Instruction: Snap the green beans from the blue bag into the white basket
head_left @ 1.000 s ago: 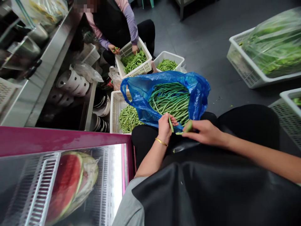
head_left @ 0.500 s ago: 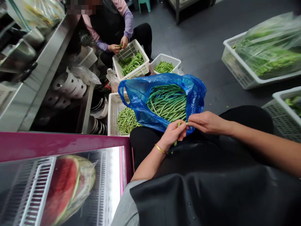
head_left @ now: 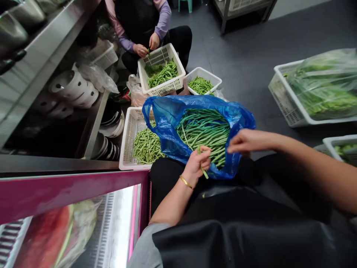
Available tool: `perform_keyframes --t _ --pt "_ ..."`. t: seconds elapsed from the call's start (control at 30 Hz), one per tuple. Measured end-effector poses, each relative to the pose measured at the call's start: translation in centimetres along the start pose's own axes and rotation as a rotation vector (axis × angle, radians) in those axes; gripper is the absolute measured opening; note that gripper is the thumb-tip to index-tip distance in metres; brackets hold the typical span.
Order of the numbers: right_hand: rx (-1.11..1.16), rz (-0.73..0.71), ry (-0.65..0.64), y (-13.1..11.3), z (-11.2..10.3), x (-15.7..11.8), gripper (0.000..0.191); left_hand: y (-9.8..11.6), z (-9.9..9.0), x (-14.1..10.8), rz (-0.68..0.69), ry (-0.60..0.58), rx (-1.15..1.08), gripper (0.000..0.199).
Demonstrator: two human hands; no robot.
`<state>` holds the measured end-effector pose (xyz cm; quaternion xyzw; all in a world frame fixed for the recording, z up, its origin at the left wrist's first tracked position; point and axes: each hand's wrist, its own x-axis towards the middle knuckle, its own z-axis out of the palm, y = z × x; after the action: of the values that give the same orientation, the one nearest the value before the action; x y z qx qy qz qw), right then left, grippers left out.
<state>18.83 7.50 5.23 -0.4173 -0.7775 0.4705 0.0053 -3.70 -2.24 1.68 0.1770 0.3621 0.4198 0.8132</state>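
Observation:
My left hand (head_left: 197, 164), with a gold bangle at the wrist, is closed around pieces of long bean (head_left: 204, 172) that poke out above and below the fingers. It is over the near edge of a blue plastic bag (head_left: 167, 130), which lies open in front of my lap. Inside the bag is a bundle of long green beans (head_left: 205, 130). To the right, my right hand (head_left: 245, 142) hangs at the bag's right side, apart from the left, its fingers curled together and slightly blurred. Whatever they may hold is hidden.
A white basket (head_left: 126, 149) of cut beans stands left of the bag. Beyond, a person handles beans over another basket (head_left: 161, 89), beside a smaller basket (head_left: 219, 80). Bagged greens (head_left: 326, 85) fill a crate at right. A purple-edged cooler (head_left: 83, 190) with watermelon borders my left.
My hands, together on a bean before, are now apart: the right has moved off to the right. The left keeps hold of the bean pieces. The camera view has shifted.

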Motion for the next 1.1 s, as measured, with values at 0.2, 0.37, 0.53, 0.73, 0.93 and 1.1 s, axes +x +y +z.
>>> perform_keyframes --t 0.2,0.37,0.53,0.73,0.93,1.1 --pt "-0.067 0.066 0.414 3.1 -1.1 13.6 0.051 0.5 -0.8 0.8 -0.004 0.079 0.021 0.030" --pt "-0.290 0.103 0.497 4.2 -1.2 12.7 0.042 0.7 -1.2 1.0 -0.024 0.140 0.037 0.031" --pt "-0.421 -0.011 0.481 0.4 2.0 3.6 0.026 -0.2 -0.3 1.4 0.043 0.231 0.067 0.047" --pt "-0.119 -0.096 0.425 -2.8 11.0 -3.0 0.036 -2.2 0.7 0.7 0.129 0.275 0.030 0.038" --pt "0.400 -0.019 0.063 -2.6 11.1 -5.6 0.041 -3.2 1.8 -0.9 0.116 0.257 -0.003 0.031" --pt "0.572 0.097 0.089 -2.4 10.7 -6.6 0.041 -3.5 2.8 -1.7 0.204 0.232 0.033 0.033"
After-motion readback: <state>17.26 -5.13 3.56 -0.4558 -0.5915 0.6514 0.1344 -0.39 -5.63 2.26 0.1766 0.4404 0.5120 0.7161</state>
